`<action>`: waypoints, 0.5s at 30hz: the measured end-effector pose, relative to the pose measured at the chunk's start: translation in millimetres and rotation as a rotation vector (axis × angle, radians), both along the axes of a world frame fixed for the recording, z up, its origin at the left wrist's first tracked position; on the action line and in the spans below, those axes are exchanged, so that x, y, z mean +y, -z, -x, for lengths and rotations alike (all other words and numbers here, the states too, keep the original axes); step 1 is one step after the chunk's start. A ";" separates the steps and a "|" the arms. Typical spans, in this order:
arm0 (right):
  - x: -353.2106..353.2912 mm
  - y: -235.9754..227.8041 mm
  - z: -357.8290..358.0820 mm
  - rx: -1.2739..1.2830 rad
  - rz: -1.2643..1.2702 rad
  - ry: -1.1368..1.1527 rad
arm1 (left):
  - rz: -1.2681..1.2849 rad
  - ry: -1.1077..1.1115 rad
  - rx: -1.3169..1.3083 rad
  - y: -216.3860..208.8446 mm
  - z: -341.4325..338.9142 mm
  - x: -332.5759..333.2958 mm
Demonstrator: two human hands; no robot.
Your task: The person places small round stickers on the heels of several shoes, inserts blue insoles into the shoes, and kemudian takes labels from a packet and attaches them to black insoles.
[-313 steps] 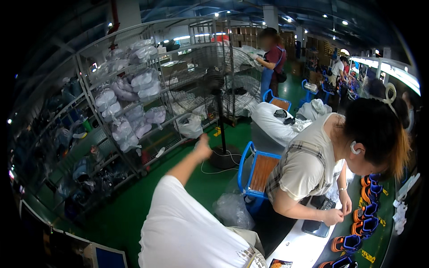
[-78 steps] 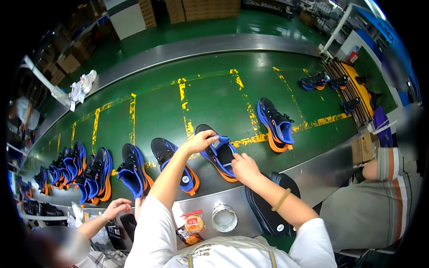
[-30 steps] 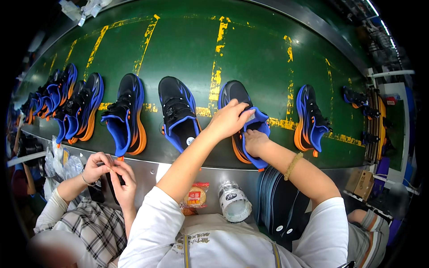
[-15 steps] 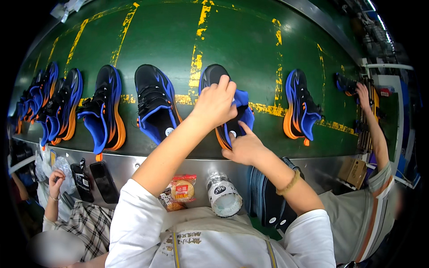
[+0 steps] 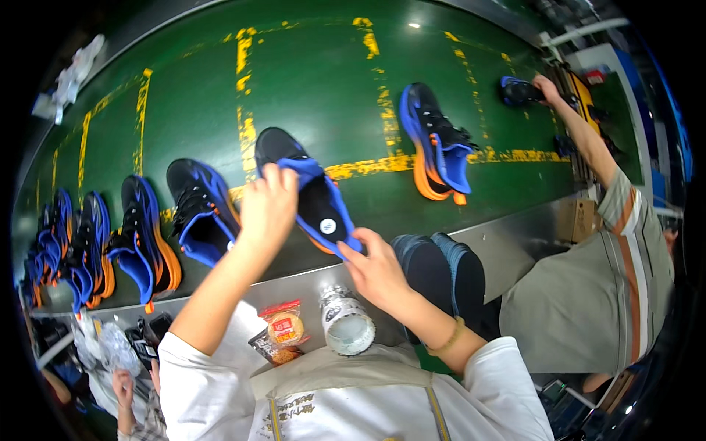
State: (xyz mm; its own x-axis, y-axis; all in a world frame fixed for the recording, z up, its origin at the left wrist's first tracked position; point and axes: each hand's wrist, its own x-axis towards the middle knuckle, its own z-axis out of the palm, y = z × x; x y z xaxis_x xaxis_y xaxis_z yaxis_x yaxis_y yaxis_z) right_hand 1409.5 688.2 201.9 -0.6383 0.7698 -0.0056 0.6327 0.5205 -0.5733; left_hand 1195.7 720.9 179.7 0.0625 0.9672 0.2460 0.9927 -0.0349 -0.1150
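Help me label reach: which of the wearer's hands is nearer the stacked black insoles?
Right. The right hand is just left of the insoles, at the heel of a shoe; the left hand is farther left, nearer that shoe's toe.

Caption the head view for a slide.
Left hand and right hand on one shoe, more shoes either side on a green surface.

right hand [image 5: 373, 268] moved from the shoe [image 5: 309, 173] opening to its heel collar; round sticker [image 5: 328, 226] inside now clear. co-worker's hand [image 5: 546, 88] came in at far-right shoe [image 5: 521, 91], probably gripping.
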 end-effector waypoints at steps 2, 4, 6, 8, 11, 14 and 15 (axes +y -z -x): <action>-0.7 -4.9 8.2 -0.002 -0.023 -0.013 | 0.021 -0.031 0.108 9.9 3.4 13.5; -8.9 -22.8 6.6 0.058 -0.012 0.022 | 0.090 -0.049 0.332 16.4 -4.9 21.5; -17.3 -50.6 -10.6 0.099 -0.030 0.041 | 0.082 -0.060 0.458 21.4 -10.4 22.2; -24.3 -64.9 -46.8 0.106 -0.077 0.118 | 0.250 -0.113 0.255 20.7 -11.8 22.0; -32.2 -79.7 -116.6 0.005 -0.162 0.370 | 0.419 -0.028 -0.101 -14.1 -2.3 21.9; -50.4 -78.7 -177.7 -0.120 -0.139 0.535 | 0.313 -0.041 -0.586 -8.4 48.5 17.1; -59.6 -82.0 -194.1 -0.208 -0.119 0.574 | 0.388 -0.111 -1.017 -11.5 51.1 21.1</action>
State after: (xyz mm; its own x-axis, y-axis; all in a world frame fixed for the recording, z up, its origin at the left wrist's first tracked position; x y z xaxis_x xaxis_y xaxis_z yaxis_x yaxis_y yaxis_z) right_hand 1603.7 628.6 283.9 -0.1173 0.9929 0.0214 0.9228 0.1169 -0.3671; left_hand 1144.6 742.0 191.2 -0.0898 0.9778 -0.1895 0.6169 0.2039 0.7602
